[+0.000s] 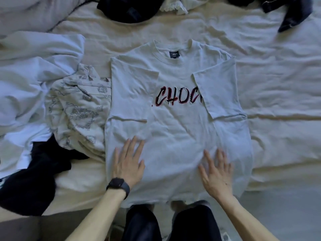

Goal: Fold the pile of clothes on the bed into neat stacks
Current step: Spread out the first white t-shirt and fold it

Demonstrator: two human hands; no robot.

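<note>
Tee (177,129) lies face up mid-bed, collar on the far side, hem near the person's legs. Both sleeves are folded in over the chest and cover the ends of the lettering. Left hand (128,159) and right hand (217,169) lie flat on the lower body of the tee, fingers straight and spread, pressing the cloth and gripping nothing. The right hand is blurred, so its exact contact is unclear

Risks as I read them:
- cloth between the hands is creased; folding now locks the creases in
- side edges flare out toward the hem and the sleeve folds don't match, so a hem-to-collar fold would likely come out skewed
- hem looks to sit at the bed's near edge; any pull toward the person could drag the tee off and undo the sleeves
- sheet (278,87) is rumpled, so a hard press may bunch it under the tee
- print shirt (78,112) touches the tee's left edge, dark garment (34,174) just beyond; a sideways fold could snag either
- dark clothes (130,13) at the far edge are unfolded and no finished stack is visible, so mix-ups with the pile are possible
</note>
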